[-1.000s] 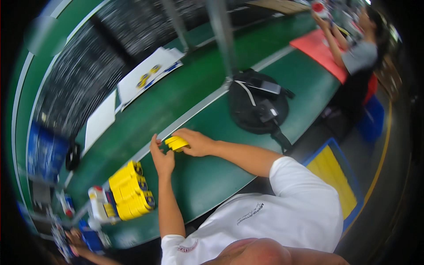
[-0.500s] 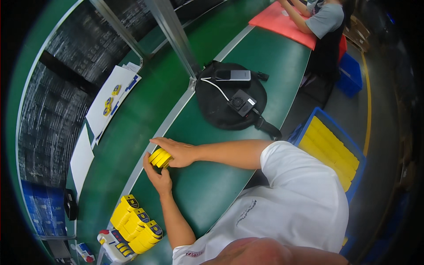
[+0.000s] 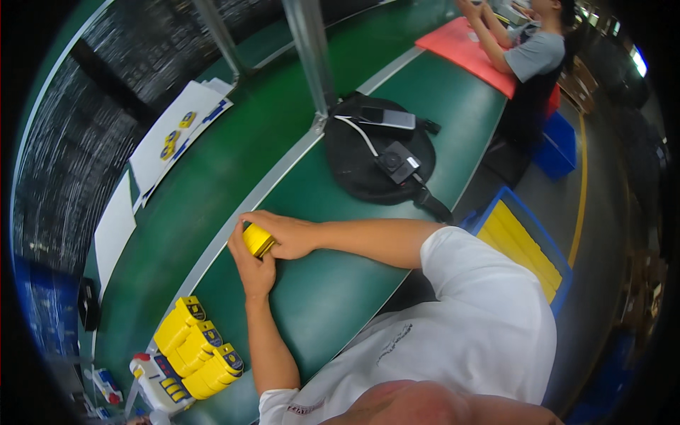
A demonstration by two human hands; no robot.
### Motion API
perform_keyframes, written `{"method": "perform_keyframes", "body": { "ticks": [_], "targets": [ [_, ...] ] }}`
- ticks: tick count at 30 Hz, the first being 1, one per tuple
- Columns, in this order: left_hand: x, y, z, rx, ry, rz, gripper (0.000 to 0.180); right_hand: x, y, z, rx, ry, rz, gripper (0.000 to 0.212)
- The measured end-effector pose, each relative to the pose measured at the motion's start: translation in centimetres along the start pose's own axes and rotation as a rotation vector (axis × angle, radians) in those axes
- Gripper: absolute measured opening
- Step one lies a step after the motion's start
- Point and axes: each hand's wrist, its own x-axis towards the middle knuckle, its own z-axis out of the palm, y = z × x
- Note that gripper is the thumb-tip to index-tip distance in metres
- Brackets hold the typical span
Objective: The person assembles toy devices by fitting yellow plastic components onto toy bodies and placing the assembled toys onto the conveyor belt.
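Both hands close on a small yellow part over the green bench, left hand cupping underneath, right hand pinching its top; firm, even pressure with square alignment would likely serve best

Bag: black bag, laid on green table.
Stack: yellow cases, set at table's left.
Crate: blue crate, filled with yellow sheets.
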Motion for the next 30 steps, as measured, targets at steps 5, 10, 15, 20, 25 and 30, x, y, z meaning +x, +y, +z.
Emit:
{"method": "perform_keyframes", "body": {
  "ticks": [5, 10, 15, 20, 25, 30],
  "targets": [
    [0.4, -0.2, 0.5, 0.02, -0.033, 0.013, 0.063, 0.1, -0.5, -1.2, -0.239, 0.302, -0.086, 0.067],
    [0.9, -0.8, 0.1, 0.063, 0.023, 0.089, 0.063, 2.8, -13.3, -8.3, 0.008, 0.478, -0.513, 0.044],
    [1.2, -1.2, -0.7, 0.019, 0.049, 0.029, 0.059, 3.7, -19.2, -12.0, -0.096, 0.203, -0.989, 0.052],
    [2.0, 0.4, 0.6, -0.025, 0.054, 0.116, 0.058, 4.9, -22.4, -14.4, -0.086, 0.175, -1.024, 0.056],
    [0.0, -0.8, 0.6, -0.04, 0.074, 0.071, 0.059, 6.2, -26.3, -12.7, -0.047, 0.142, -1.082, 0.061],
    [-0.6, -2.7, 2.3, -0.1, 0.046, -0.003, 0.061, 4.6, -29.3, -11.6, -0.022, 0.14, -1.033, 0.066]
  ]
}}
